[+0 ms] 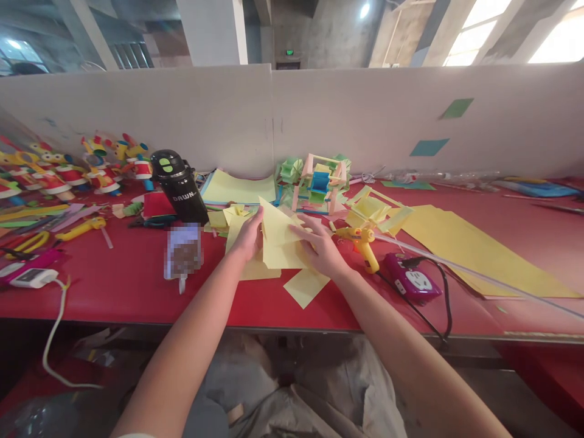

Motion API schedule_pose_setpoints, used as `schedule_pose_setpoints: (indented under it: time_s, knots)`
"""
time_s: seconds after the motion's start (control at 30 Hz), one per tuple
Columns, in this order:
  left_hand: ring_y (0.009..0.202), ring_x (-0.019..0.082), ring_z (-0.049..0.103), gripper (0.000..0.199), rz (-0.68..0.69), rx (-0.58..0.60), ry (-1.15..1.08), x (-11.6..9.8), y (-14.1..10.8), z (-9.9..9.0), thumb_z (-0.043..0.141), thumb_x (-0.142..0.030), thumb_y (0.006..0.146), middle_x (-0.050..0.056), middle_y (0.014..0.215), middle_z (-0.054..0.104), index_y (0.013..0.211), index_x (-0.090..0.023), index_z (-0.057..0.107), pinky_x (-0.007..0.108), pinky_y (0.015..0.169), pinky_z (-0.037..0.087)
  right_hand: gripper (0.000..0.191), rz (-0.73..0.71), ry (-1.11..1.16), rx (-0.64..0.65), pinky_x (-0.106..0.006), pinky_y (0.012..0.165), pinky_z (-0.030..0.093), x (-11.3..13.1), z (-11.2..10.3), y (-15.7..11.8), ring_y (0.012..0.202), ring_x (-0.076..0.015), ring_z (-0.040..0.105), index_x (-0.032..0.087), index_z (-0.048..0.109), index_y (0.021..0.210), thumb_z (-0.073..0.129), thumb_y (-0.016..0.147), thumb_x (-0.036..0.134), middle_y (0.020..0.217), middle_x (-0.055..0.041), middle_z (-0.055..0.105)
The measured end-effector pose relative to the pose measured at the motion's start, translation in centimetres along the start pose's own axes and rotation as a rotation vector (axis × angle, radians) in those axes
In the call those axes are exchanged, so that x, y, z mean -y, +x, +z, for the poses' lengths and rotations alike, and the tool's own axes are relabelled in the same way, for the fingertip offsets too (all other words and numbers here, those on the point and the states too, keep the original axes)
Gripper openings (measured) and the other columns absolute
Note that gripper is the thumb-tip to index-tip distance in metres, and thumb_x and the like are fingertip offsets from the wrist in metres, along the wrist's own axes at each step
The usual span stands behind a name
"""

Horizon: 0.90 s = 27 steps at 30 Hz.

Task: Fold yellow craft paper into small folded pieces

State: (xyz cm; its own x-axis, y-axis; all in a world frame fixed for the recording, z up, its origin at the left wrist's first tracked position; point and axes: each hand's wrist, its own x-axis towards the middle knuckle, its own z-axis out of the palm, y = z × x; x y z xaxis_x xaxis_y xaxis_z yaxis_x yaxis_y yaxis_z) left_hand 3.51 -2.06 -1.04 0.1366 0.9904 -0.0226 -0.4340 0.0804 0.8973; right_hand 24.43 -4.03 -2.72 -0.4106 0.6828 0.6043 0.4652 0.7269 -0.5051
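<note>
Pale yellow sheets of paper [280, 243] are held up between my two hands, tilted above the red table. My left hand [250, 237] grips their left edge, with the thumb at the upper corner. At the right edge, my right hand [322, 246] holds the paper with bent fingers, partly spread. Under my hands lie more yellow sheets [260, 271], and a small yellow square [305, 288] rests near the table's front edge. A yellow glue gun [362, 243] lies just right of my right hand.
A black bottle [180, 188] stands back left, near colourful paper figures [104, 170]. Paper-and-stick frames [319, 182] stand behind my hands. A purple power socket [413, 280] with a black cord and large yellow sheets [474, 252] lie right. A white partition [365, 115] borders the back.
</note>
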Motion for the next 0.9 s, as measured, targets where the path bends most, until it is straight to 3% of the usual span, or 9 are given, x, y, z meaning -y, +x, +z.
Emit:
schedule_pose_setpoints:
  time_s: [0.17, 0.27, 0.37, 0.43, 0.5, 0.6, 0.7, 0.8, 0.9]
  knots:
    - [0.084, 0.027, 0.072, 0.053, 0.039, -0.097, 0.14, 0.3, -0.2, 0.0, 0.086, -0.035, 0.061, 0.008, 0.089, 0.074, 0.107, -0.02, 0.064, 0.039, 0.079, 0.056, 0.047, -0.054, -0.185, 0.139, -0.056, 0.11, 0.037, 1.7, -0.5, 0.0, 0.14, -0.0354, 0.039, 0.026, 0.06, 0.136, 0.056, 0.091, 0.037, 0.156, -0.0126, 0.036]
    - [0.082, 0.026, 0.072, 0.048, 0.038, -0.17, 0.152, 0.7, 0.1, -0.2, 0.084, -0.031, 0.062, 0.007, 0.089, 0.073, 0.104, -0.021, 0.063, 0.038, 0.075, 0.056, 0.075, -0.09, -0.284, 0.191, -0.061, 0.117, 0.02, 2.6, -0.4, 0.1, 0.147, -0.0389, 0.027, 0.025, 0.05, 0.144, 0.069, 0.078, 0.056, 0.16, -0.0117, 0.03]
    - [0.084, 0.025, 0.071, 0.045, 0.005, -0.201, 0.119, 0.7, 0.2, -0.2, 0.082, -0.028, 0.062, 0.007, 0.092, 0.073, 0.102, -0.021, 0.062, 0.038, 0.075, 0.057, 0.076, -0.081, -0.369, 0.173, -0.061, 0.12, 0.007, 2.7, 0.1, 0.2, 0.148, -0.0369, 0.026, 0.024, 0.045, 0.147, 0.071, 0.078, 0.042, 0.159, -0.0113, 0.033]
    - [0.087, 0.025, 0.071, 0.044, -0.012, -0.185, 0.081, 0.3, 0.1, 0.0, 0.082, -0.026, 0.062, 0.007, 0.095, 0.072, 0.101, -0.021, 0.062, 0.038, 0.077, 0.057, 0.064, -0.062, -0.349, 0.145, -0.058, 0.122, 0.011, 2.3, 0.5, 0.2, 0.146, -0.033, 0.032, 0.025, 0.05, 0.143, 0.064, 0.08, 0.022, 0.156, -0.0095, 0.039]
    - [0.093, 0.027, 0.07, 0.04, -0.013, -0.135, 0.002, -0.3, -0.1, 0.3, 0.08, -0.033, 0.065, 0.009, 0.099, 0.071, 0.099, -0.021, 0.062, 0.038, 0.079, 0.057, 0.055, -0.015, -0.216, 0.077, -0.053, 0.118, 0.027, 1.7, 0.6, 0.2, 0.14, -0.0291, 0.043, 0.026, 0.057, 0.137, 0.053, 0.083, 0.013, 0.147, -0.0072, 0.052]
    - [0.107, 0.031, 0.065, 0.045, -0.005, -0.05, -0.095, -0.9, -0.4, 0.5, 0.073, -0.056, 0.073, 0.013, 0.105, 0.069, 0.099, -0.02, 0.063, 0.042, 0.084, 0.056, 0.036, 0.218, 0.044, -0.136, -0.045, 0.095, 0.052, 1.3, 0.3, 0.2, 0.11, -0.0286, 0.065, 0.023, 0.065, 0.123, 0.046, 0.093, 0.025, 0.118, -0.0086, 0.071]
    - [0.116, 0.032, 0.061, 0.053, 0.051, 0.005, -0.041, -1.0, -0.7, 0.6, 0.078, -0.058, 0.069, 0.015, 0.114, 0.066, 0.104, -0.021, 0.063, 0.042, 0.087, 0.055, 0.033, 0.4, 0.239, -0.266, -0.041, 0.079, 0.056, 1.3, -0.2, 0.3, 0.09, -0.0288, 0.068, 0.017, 0.069, 0.103, 0.052, 0.092, 0.043, 0.096, -0.01, 0.074]
    - [0.11, 0.029, 0.064, 0.05, 0.116, 0.062, 0.039, -0.7, -0.8, 0.8, 0.085, -0.043, 0.064, 0.011, 0.11, 0.069, 0.103, -0.021, 0.065, 0.04, 0.089, 0.054, 0.039, 0.47, 0.447, -0.242, -0.038, 0.074, 0.057, 1.7, -0.4, 0.6, 0.091, -0.0279, 0.068, 0.017, 0.067, 0.105, 0.065, 0.083, 0.049, 0.1, -0.0096, 0.073]
    - [0.101, 0.025, 0.067, 0.041, 0.186, -0.002, 0.074, -0.4, -0.8, 0.9, 0.085, -0.033, 0.063, 0.009, 0.1, 0.072, 0.097, -0.019, 0.067, 0.038, 0.088, 0.054, 0.051, 0.554, 0.64, -0.129, -0.037, 0.072, 0.058, 2.0, -0.4, 0.8, 0.09, -0.0278, 0.07, 0.019, 0.066, 0.109, 0.073, 0.074, 0.054, 0.1, -0.0099, 0.074]
